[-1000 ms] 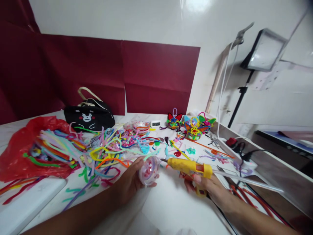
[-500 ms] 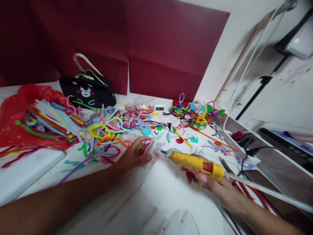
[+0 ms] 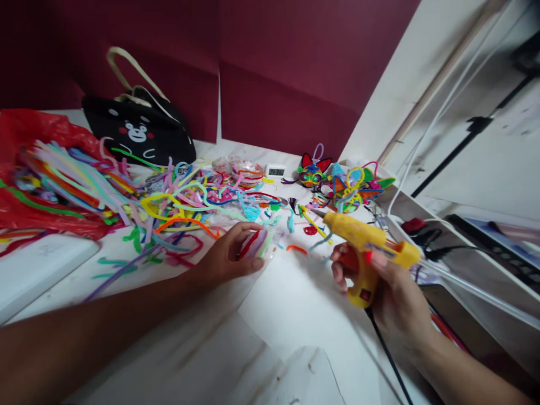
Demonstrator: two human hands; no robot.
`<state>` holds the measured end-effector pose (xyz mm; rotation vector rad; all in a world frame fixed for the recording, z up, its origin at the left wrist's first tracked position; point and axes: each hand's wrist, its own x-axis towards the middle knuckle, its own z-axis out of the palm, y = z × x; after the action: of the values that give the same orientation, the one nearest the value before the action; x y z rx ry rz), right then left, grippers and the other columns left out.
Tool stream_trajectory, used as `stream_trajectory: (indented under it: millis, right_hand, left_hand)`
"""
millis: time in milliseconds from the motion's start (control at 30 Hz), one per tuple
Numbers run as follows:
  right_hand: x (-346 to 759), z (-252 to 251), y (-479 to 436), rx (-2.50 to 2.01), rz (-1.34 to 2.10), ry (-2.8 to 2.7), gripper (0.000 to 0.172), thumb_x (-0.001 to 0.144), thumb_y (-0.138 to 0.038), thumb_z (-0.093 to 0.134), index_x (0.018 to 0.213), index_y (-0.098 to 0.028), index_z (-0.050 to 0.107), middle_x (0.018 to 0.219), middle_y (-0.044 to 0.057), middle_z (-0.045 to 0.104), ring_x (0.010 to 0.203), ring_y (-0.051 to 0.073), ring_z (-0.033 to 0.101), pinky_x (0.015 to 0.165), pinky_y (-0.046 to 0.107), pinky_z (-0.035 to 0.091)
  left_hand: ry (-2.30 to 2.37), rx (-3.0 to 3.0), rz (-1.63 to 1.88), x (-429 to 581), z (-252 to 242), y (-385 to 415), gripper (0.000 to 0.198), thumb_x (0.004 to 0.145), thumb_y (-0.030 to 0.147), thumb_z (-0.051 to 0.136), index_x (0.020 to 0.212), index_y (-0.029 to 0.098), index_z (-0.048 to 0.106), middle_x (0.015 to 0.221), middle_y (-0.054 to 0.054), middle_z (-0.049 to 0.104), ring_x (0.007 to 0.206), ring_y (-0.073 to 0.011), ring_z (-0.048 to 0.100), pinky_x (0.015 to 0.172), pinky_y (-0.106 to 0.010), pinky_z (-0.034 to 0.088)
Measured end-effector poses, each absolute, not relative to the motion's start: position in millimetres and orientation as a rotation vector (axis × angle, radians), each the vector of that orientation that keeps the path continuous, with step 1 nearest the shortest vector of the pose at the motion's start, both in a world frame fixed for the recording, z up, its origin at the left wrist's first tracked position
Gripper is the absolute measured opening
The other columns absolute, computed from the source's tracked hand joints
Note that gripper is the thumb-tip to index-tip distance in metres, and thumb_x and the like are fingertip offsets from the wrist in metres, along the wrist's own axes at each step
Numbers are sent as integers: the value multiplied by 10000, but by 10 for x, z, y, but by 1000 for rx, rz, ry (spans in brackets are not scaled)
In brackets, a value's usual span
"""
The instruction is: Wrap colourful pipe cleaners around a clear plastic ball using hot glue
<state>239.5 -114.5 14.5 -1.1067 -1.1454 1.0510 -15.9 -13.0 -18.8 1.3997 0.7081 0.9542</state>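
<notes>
My left hand [image 3: 230, 253] is closed around a small round piece wrapped in red, lilac and pale green pipe cleaners [image 3: 258, 243]. My right hand [image 3: 399, 292] grips a yellow hot glue gun [image 3: 358, 232], its nozzle pointing up and left, apart from the wrapped piece. A long clear glue stick [image 3: 481, 291] runs out of the gun's back, and a black cord [image 3: 386, 343] hangs from its handle. By the right fingers is a light blue pipe cleaner piece [image 3: 321, 242]; whether they touch it I cannot tell.
Loose pipe cleaners [image 3: 189, 208] cover the table's left and middle, spilling from a red plastic bag [image 3: 76, 126]. Behind stand a black bag [image 3: 139, 132], a small digital clock [image 3: 275, 171] and finished colourful ornaments [image 3: 311, 175]. A white box [image 3: 46, 270] lies left; a power strip sits right.
The glue gun has moved up and right, away from the wrapped piece, and its handle now shows. My left hand keeps its hold. The view has tilted down slightly.
</notes>
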Motion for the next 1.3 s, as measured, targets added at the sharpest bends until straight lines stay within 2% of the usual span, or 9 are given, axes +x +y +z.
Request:
stream_trajectory:
  millis: [233,367,467,567,667,733,900,1167,1300]
  right_hand:
    - [2329,217,-1154,-906,1333,-1130,389,821,-519,583,922,-164,704,783,77,661,636,188,571,586,305,455]
    - [2323,272,-1190,-763,1358,-1144,406,823,-528,580,914,-156,716,806,90,667,630,183,572,564,297,441]
    - [2342,297,-1182,-678,1394,-1125,397,840,-513,565,919,-153,713,838,96,672,639,177,580,571,289,443]
    - [2357,320,-1184,-642,1431,-1106,385,843,-505,566,913,-152,704,850,93,675,632,168,582,589,287,454]
    - [2364,345,-1199,-621,1472,-1109,388,840,-510,566,892,-149,700,835,90,677,603,158,575,568,277,443]
    - [2373,358,-1202,-603,1487,-1114,390,845,-515,560,879,-152,701,826,87,680,585,153,571,555,273,432]
    - [2413,377,-1172,-572,1483,-1147,410,846,-523,546,880,-145,702,804,88,685,524,137,539,492,258,381]
    - [2502,460,-1177,-484,1392,-1114,373,847,-492,561,906,-150,697,837,80,682,531,131,548,511,252,387]
    - [2544,460,-1133,-537,1350,-1121,387,859,-497,531,898,-148,695,770,72,667,530,133,526,520,258,386]
  left_hand:
    - [495,1046,782,-207,-105,-98,541,715,475,769,1177,211,671,1131,-117,706,1049,-360,658,791,-432,584]
    - [343,1185,634,-227,-3,-147,639,711,438,791,1289,210,642,1152,-144,709,1046,-353,670,795,-425,590]
    - [296,1281,571,-188,151,-239,697,692,428,809,1338,255,613,1319,-139,628,1081,-371,661,817,-456,587]
    - [321,1382,468,-93,325,-312,688,651,447,826,1292,264,658,1464,-132,506,1134,-426,630,839,-503,574]
    - [330,1506,377,46,476,-322,694,594,400,851,1251,246,690,1407,-138,567,1286,-463,505,923,-533,530]
    - [281,1572,368,139,556,-309,701,579,388,854,1245,234,694,1397,-131,579,1351,-456,434,981,-545,488]
    - [286,1523,278,233,690,-315,711,617,444,830,1282,253,668,1506,-137,445,1066,-410,652,810,-517,570]
    - [631,1569,442,-133,647,-122,618,652,394,801,1221,176,696,1182,-140,697,1031,-329,663,762,-347,566]
    - [1030,1735,677,-421,721,82,483,623,331,834,1093,243,764,1097,-84,737,973,-288,671,718,-273,545]
